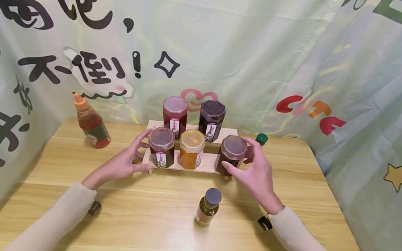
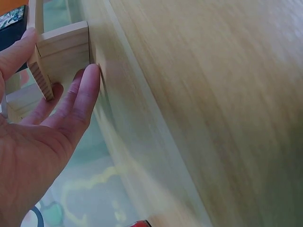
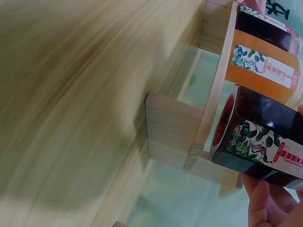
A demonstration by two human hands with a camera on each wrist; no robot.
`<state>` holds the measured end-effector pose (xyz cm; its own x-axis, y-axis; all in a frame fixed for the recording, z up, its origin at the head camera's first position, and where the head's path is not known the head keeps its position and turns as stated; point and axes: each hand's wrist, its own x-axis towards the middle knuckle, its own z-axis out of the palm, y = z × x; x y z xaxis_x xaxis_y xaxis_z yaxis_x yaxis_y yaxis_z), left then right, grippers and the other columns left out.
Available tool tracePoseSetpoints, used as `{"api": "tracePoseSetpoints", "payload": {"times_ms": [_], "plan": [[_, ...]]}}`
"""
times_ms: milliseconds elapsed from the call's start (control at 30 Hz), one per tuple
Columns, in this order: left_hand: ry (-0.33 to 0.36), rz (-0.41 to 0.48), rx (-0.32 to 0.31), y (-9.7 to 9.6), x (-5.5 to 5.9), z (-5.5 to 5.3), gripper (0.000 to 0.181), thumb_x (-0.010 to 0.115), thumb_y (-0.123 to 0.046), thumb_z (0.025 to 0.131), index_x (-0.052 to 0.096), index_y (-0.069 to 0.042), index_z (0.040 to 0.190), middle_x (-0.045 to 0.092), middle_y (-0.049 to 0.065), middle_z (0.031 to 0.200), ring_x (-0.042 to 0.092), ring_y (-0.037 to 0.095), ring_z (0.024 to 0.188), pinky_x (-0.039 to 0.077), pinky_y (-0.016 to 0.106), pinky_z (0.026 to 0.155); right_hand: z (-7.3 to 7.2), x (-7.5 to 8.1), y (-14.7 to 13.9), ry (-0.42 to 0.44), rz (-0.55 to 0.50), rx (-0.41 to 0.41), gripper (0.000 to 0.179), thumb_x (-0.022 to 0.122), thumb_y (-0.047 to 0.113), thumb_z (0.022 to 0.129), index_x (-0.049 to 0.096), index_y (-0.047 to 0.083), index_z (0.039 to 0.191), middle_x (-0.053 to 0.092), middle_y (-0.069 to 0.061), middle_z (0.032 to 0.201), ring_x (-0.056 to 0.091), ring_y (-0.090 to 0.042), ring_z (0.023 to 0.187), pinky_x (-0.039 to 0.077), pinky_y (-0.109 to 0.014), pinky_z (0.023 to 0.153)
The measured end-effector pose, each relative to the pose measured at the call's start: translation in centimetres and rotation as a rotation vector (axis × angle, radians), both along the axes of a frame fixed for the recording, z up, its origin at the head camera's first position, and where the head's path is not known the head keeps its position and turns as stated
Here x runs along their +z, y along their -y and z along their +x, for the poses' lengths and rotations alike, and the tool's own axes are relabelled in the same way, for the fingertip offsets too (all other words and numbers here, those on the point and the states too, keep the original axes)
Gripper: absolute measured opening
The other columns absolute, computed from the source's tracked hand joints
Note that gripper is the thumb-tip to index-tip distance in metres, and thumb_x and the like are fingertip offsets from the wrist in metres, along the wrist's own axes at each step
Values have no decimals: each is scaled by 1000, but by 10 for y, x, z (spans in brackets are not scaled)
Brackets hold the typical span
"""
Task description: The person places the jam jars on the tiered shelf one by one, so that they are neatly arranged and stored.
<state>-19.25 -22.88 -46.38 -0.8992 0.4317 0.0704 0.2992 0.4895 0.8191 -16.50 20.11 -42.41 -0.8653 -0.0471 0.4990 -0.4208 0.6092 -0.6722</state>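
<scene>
A two-step wooden rack (image 1: 208,159) stands toward the back of the table. My left hand (image 1: 124,162) holds its left end, the thumb on the lower shelf board (image 2: 41,78) and the fingers around its side. My right hand (image 1: 257,178) grips a dark jam jar (image 1: 234,148) by its sides at the right end of the lower step. In the right wrist view this jar (image 3: 265,137) is tilted, with part of its base showing. Beside it on that step are an orange jar (image 1: 191,153) and another dark jar (image 1: 161,150).
On the upper step sit a red jar (image 1: 175,115) and a dark purple jar (image 1: 211,118). A sauce bottle (image 1: 93,125) stands back left, a small dark-capped bottle (image 1: 207,209) in front. A green cap (image 1: 262,138) shows behind my right hand. Printed cloth (image 1: 238,44) hangs behind.
</scene>
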Motion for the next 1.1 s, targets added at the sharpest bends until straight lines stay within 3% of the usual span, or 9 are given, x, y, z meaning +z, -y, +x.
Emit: {"api": "tracePoseSetpoints", "payload": {"times_ms": [367,833,1100], "plan": [[6,4,-1,-2,-3,-1,122,90,-16,94,4,-44,175,48,28,158,67,42,119,58,64,97,-5,-6,9,19,13,-8,95,105,30,74,53,18,152,73,-6,105,68,-22,89,60,-50,76],[5,-6,7,1,-1,-3,121,89,-19,95,3,-46,174,47,29,158,67,41,118,58,64,97,-11,-6,14,19,74,-27,102,106,32,73,50,13,156,76,-10,104,71,-28,89,59,-44,75],[-39,-33,11,1,0,3,121,88,-16,96,0,-36,176,47,31,159,65,46,123,57,65,98,-10,-5,7,91,123,45,109,103,33,78,38,10,163,66,-14,129,68,-31,111,63,-47,83]]}}
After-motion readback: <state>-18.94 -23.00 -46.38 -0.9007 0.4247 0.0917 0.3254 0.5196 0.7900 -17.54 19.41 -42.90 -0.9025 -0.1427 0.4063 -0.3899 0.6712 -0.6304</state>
